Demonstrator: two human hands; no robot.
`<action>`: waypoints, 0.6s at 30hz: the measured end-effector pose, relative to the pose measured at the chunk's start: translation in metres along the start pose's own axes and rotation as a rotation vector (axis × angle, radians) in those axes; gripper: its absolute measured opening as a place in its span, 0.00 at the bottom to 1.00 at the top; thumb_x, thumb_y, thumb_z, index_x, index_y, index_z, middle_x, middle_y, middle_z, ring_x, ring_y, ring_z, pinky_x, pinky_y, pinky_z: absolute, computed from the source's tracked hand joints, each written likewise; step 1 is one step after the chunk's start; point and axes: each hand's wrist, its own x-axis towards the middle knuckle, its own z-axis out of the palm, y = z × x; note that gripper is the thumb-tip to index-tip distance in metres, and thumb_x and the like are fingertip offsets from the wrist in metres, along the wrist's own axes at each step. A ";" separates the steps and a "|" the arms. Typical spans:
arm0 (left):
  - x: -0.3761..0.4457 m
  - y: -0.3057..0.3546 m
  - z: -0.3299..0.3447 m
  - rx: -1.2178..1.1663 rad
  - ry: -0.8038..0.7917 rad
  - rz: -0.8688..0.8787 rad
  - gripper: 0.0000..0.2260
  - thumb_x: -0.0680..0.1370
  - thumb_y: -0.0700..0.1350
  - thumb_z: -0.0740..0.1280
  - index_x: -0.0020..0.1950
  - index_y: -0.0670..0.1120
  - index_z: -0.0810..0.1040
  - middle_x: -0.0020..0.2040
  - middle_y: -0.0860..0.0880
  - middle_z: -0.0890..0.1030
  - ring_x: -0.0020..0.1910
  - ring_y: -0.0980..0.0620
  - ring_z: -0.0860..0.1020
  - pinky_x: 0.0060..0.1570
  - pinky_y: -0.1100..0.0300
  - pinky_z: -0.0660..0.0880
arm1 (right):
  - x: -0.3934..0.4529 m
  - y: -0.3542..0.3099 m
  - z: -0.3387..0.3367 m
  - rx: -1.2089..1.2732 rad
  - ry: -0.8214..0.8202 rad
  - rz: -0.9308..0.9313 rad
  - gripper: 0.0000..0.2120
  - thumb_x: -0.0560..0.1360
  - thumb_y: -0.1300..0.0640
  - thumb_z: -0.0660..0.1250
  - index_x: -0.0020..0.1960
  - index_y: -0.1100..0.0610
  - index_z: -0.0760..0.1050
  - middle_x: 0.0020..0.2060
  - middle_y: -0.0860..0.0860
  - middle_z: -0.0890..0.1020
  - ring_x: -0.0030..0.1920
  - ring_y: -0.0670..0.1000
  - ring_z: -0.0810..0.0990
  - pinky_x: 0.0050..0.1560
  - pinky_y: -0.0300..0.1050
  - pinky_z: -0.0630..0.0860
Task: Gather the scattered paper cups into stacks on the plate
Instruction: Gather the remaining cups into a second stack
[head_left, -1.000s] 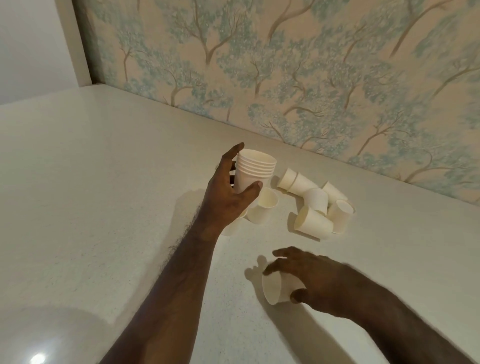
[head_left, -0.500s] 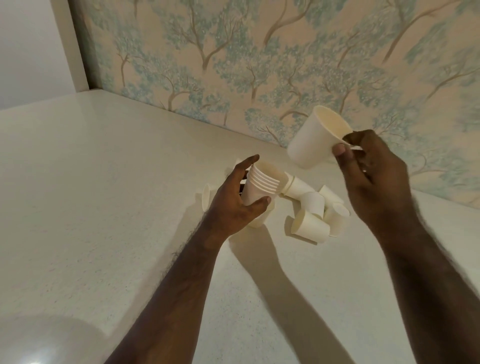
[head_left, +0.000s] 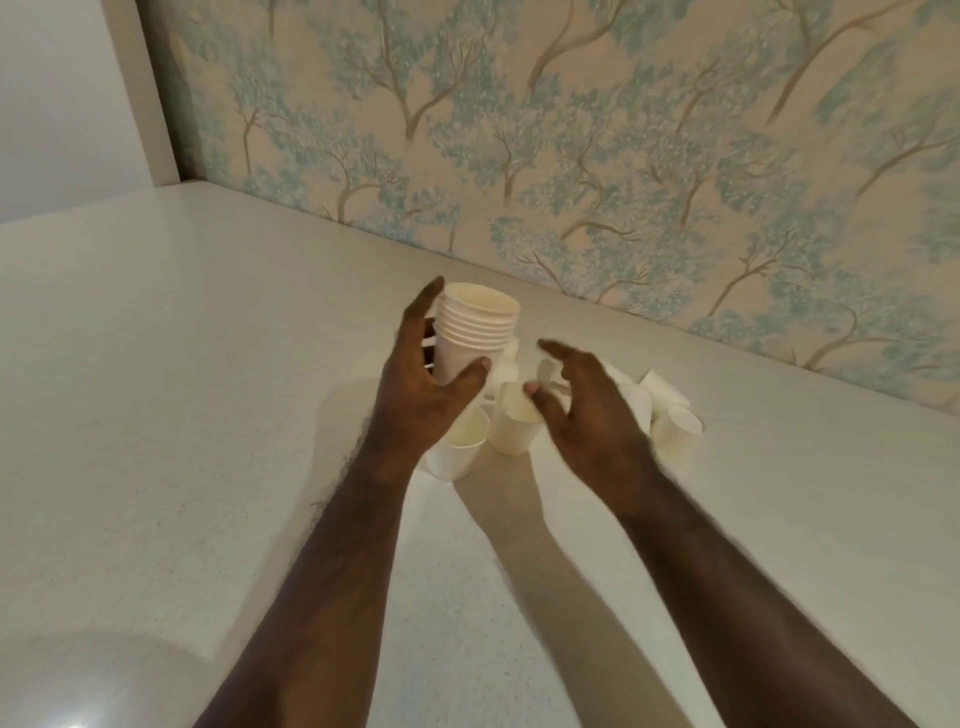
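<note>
Cups are the matter: small, plain, cream-white paper ones with rolled rims, all alike. Nearest the camera, two stand upright on the table (head_left: 156, 395) just under the hands, one cup (head_left: 460, 447) below the left wrist and a second cup (head_left: 513, 422) touching it on the right, its open mouth partly covered by the right hand's fingertips. The left hand (head_left: 423, 387) grips a nested stack of cups (head_left: 475, 332) held upright above the table, thumb across the near side, fingers reaching up the far left side; the rims of the stack show as a tight ladder of rings. The right hand (head_left: 587, 410) holds nothing, its fingers spread and loosely bent, thumb tip at the rim of the second upright cup. Whether it actually touches that rim I cannot tell.

Behind the right hand lies a loose cluster of fallen cups (head_left: 670, 415), tipped on their sides and touching one another, partly hidden by the hand; their number is unclear. One at the right edge of the group shows its open mouth toward the camera.

Both forearms throw soft shadows across the table, which is a pale, finely speckled surface with a bright glare patch at the lower left. Beyond the cups it meets a wall covered in wallpaper (head_left: 571, 130) of blue-green trees on a peach ground. A plain white wall (head_left: 62, 93) adjoins at the far left corner.
</note>
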 end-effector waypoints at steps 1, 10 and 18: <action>0.001 -0.002 -0.005 0.008 0.037 -0.002 0.39 0.70 0.45 0.75 0.73 0.64 0.58 0.64 0.52 0.75 0.56 0.54 0.80 0.48 0.60 0.81 | -0.003 0.004 0.010 -0.128 -0.057 -0.043 0.25 0.76 0.48 0.68 0.71 0.49 0.68 0.70 0.52 0.70 0.69 0.55 0.69 0.68 0.56 0.68; 0.009 -0.013 -0.022 0.075 0.142 -0.021 0.37 0.71 0.47 0.76 0.73 0.61 0.59 0.70 0.48 0.71 0.62 0.47 0.76 0.54 0.56 0.80 | -0.017 0.006 0.053 -0.461 -0.169 -0.267 0.08 0.75 0.50 0.70 0.53 0.46 0.81 0.71 0.50 0.72 0.76 0.56 0.61 0.70 0.66 0.62; 0.007 -0.017 -0.024 0.065 0.150 -0.051 0.36 0.70 0.45 0.77 0.71 0.63 0.63 0.66 0.51 0.74 0.59 0.52 0.78 0.51 0.56 0.81 | 0.017 -0.007 -0.012 -0.087 0.349 -0.219 0.10 0.79 0.53 0.62 0.55 0.55 0.79 0.56 0.51 0.81 0.55 0.55 0.78 0.55 0.53 0.74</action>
